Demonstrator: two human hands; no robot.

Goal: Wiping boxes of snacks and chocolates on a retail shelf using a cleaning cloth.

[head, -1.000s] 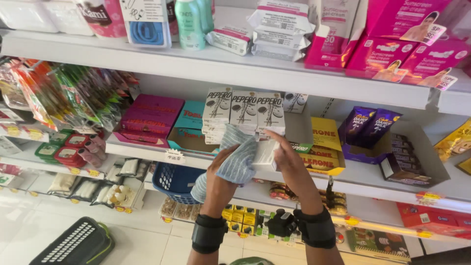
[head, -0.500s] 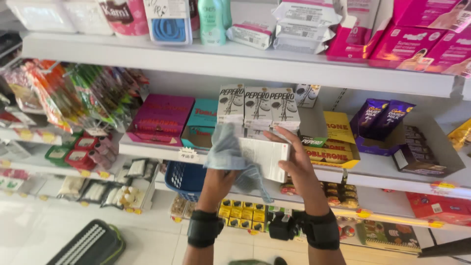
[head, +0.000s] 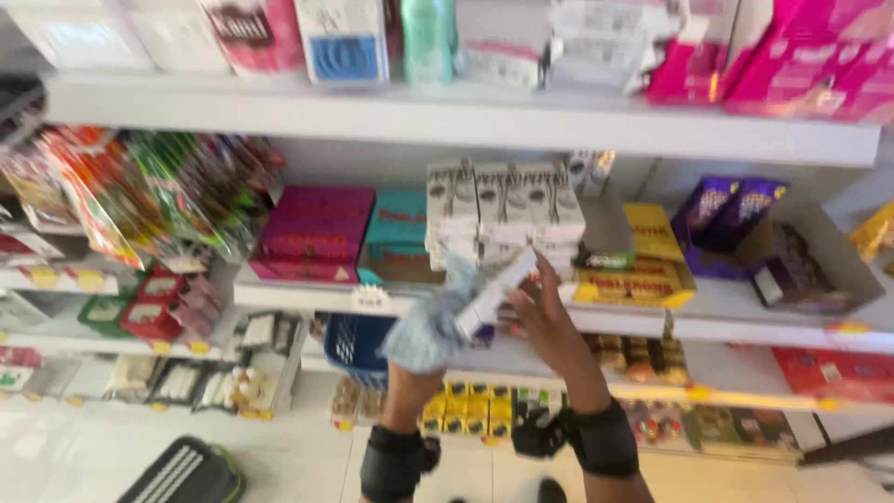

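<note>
I face a shop shelf. My left hand (head: 424, 349) is wrapped in a pale blue-grey cloth (head: 430, 321) and presses it against a slim white box (head: 494, 293). My right hand (head: 543, 307) grips that white box from the right, tilted with one end up. Just behind the hands stands a stack of similar white boxes (head: 503, 210) on the middle shelf (head: 307, 296). Both wrists wear black bands. The frame is blurred by motion.
Pink boxes (head: 312, 233) and a teal box (head: 399, 228) lie left of the stack, yellow boxes (head: 643, 265) and purple bags (head: 722, 210) right of it. Hanging snack packets (head: 121, 196) fill the far left. A blue basket (head: 358, 340) sits below. A black basket (head: 186, 475) rests on the floor.
The white box has tilted and dropped lower in front of the stack. The cloth hand has slid down along it. The view has shifted slightly to the left.
</note>
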